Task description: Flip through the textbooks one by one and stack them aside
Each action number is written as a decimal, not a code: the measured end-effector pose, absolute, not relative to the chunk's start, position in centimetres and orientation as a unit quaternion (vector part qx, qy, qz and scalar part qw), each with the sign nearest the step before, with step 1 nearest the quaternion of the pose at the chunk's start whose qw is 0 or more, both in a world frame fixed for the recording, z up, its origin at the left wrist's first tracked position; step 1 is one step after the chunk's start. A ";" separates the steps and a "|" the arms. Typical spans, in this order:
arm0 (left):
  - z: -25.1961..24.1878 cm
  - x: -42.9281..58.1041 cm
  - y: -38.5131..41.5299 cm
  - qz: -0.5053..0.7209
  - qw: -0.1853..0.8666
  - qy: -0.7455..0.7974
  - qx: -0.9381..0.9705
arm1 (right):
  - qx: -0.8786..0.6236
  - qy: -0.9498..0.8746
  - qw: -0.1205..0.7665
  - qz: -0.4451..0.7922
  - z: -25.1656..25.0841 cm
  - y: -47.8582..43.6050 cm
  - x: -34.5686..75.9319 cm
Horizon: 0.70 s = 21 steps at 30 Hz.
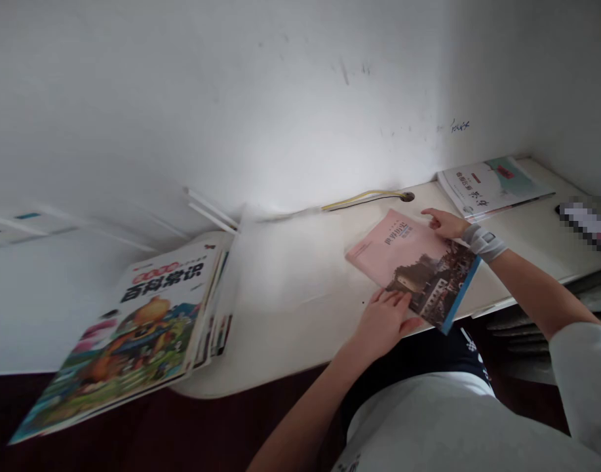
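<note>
The desk (280,308) spread beneath the left hand (386,321) and right hand (446,224), the stack (147,328) well to their left. Between them the pink book (373,252) lay unopened, not joined to the stack or the white book (477,190) beyond the right hand. The left rested loose-fingered on it; whether the right, forefinger out, gripped it I couldn't tell.

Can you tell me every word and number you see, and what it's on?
"世界历史": on the pink book; its smaller print is too small to read.
Left-side picture book: title too blurred to read surely.
White-and-green book: title turned and blurred.
Blue scribble on the wall: can't make it out.
No readable numbers.
</note>
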<state>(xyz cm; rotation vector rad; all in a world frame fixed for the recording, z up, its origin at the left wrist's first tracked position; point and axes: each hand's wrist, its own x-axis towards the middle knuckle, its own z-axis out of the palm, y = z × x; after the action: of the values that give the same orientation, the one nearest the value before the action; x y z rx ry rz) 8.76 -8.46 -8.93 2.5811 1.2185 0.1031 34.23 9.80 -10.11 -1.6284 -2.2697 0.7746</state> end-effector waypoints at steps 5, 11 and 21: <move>-6.9 9.0 -9.9 0.070 0.368 0.281 0.884 | -0.413 -0.835 0.061 0.358 -9.4 11.8 30.1; -7.4 4.4 -4.2 0.222 0.272 0.550 0.758 | -0.396 -0.861 0.084 0.308 -9.8 10.0 29.2; -9.9 2.7 8.6 0.131 0.218 0.660 0.707 | -0.467 -0.849 0.182 0.170 -11.4 8.5 29.6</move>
<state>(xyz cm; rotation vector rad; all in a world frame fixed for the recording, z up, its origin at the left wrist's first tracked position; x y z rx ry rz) 2.67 8.59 -9.91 1.9563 1.8274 0.3615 29.55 8.48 -11.37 -1.3179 -2.3957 0.4806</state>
